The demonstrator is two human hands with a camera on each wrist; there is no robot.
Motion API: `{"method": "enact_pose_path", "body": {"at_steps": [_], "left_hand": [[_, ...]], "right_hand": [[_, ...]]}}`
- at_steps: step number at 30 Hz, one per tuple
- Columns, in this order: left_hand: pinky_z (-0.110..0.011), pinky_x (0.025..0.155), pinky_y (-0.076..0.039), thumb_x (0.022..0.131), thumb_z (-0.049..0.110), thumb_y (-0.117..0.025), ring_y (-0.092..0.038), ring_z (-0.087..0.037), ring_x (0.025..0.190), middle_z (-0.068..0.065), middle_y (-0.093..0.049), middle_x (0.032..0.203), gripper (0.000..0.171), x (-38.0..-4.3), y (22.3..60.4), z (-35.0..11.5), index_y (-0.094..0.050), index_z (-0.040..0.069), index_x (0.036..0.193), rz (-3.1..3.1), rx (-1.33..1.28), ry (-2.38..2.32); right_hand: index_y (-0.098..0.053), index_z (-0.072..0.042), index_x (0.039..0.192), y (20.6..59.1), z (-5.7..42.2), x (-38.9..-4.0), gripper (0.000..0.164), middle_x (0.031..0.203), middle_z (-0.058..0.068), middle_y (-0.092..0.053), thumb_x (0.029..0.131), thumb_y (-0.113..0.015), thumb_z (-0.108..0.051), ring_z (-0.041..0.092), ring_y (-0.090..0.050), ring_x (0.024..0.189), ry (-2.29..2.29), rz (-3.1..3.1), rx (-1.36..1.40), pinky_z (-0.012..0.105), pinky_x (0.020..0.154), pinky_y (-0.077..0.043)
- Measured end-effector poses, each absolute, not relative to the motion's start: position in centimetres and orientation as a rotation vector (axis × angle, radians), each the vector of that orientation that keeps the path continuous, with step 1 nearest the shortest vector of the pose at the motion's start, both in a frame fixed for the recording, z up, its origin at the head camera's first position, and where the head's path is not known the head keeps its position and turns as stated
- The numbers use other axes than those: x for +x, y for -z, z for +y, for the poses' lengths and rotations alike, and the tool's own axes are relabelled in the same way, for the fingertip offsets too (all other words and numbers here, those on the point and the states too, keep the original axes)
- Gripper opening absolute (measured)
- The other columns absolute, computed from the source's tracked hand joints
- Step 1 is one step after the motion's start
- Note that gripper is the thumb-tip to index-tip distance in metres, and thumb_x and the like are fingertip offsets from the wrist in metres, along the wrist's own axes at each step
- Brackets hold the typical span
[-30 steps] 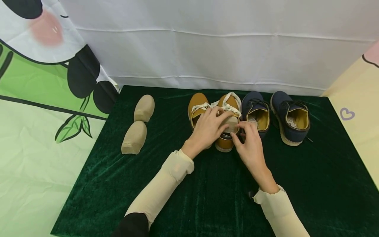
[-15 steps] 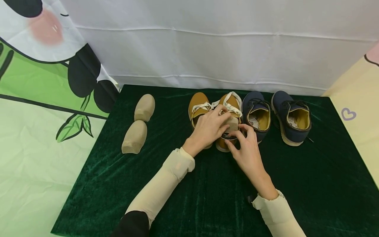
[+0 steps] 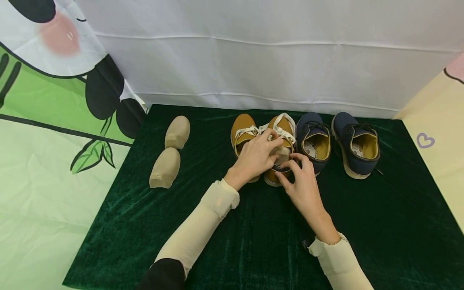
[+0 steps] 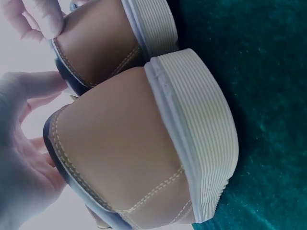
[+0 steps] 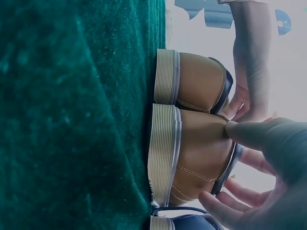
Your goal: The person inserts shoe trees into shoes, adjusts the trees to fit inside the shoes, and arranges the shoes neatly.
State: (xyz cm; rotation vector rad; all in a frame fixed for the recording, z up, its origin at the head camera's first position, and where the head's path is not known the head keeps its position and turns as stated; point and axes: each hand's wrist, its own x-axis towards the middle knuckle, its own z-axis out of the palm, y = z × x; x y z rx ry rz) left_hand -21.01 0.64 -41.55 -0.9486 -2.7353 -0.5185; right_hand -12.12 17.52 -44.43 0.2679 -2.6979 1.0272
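Under my hands, left hand (image 3: 255,158) pinches beige insert (image 3: 282,153) half-seated into the tan shoe (image 3: 280,133), right hand (image 3: 302,183) pinching its heel collar; two inserts (image 3: 171,153) left of both remain untouched.

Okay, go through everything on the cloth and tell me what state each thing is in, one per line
Left hand: pressing a beige insert into a shoe.
Right hand: grip on that shoe's heel collar.
Beige insert: partly inside the shoe.
Right tan shoe: upright, laced.
Left tan shoe: upright, laced.
Navy shoes: upright, empty.
Two spare inserts: lying loose.
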Motion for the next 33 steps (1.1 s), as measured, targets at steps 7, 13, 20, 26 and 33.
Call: {"method": "enact_pose_path", "body": {"at_steps": [7,13,20,26,33], "left_hand": [[-0.028,0.063,-0.051,0.101,0.041,-0.068,-0.06,-0.016,0.089,-0.002,-0.056,0.139,0.02,-21.0,41.2,0.8,-0.066,0.027,0.115,-2.77,-0.944,0.493],[-0.029,0.066,-0.052,0.097,0.037,-0.073,-0.06,-0.017,0.091,-0.002,-0.058,0.135,0.025,-21.4,41.1,1.4,-0.06,0.022,0.114,-2.783,-0.92,0.58],[-0.038,0.078,-0.06,0.097,0.035,-0.074,-0.064,-0.025,0.111,-0.006,-0.056,0.143,0.05,-21.8,40.8,2.2,-0.054,0.022,0.141,-2.86,-0.892,0.424],[-0.042,0.08,-0.062,0.101,0.03,-0.07,-0.063,-0.029,0.114,-0.007,-0.058,0.142,0.045,-21.9,41.0,2.9,-0.054,0.022,0.142,-2.872,-0.865,0.265],[-0.04,0.078,-0.063,0.101,0.033,-0.069,-0.062,-0.027,0.111,-0.007,-0.059,0.136,0.041,-22.1,41.3,3.4,-0.056,0.021,0.138,-2.846,-0.85,0.177]], "right_hand": [[-0.068,-0.009,0.11,44.7,17.4,-12.2,0.022,0.145,0.023,-0.049,0.093,-0.08,-0.017,0.045,-0.044,0.135,-1.029,-2.685,0.274,0.066,0.108,-0.041],[-0.068,-0.01,0.11,44.7,17.5,-12.0,0.021,0.145,0.022,-0.048,0.093,-0.079,-0.017,0.044,-0.044,0.134,-1.044,-2.684,0.273,0.064,0.106,-0.041],[-0.067,-0.01,0.109,44.6,17.6,-12.0,0.021,0.15,0.023,-0.043,0.093,-0.079,-0.016,0.045,-0.041,0.138,-1.071,-2.695,0.263,0.066,0.11,-0.039],[-0.067,-0.007,0.107,44.6,17.6,-12.1,0.02,0.153,0.023,-0.041,0.092,-0.08,-0.013,0.045,-0.04,0.139,-1.07,-2.693,0.272,0.066,0.113,-0.037],[-0.068,-0.008,0.108,44.6,17.5,-12.1,0.021,0.154,0.024,-0.041,0.093,-0.08,-0.015,0.046,-0.04,0.139,-1.067,-2.687,0.279,0.066,0.112,-0.038]]}}
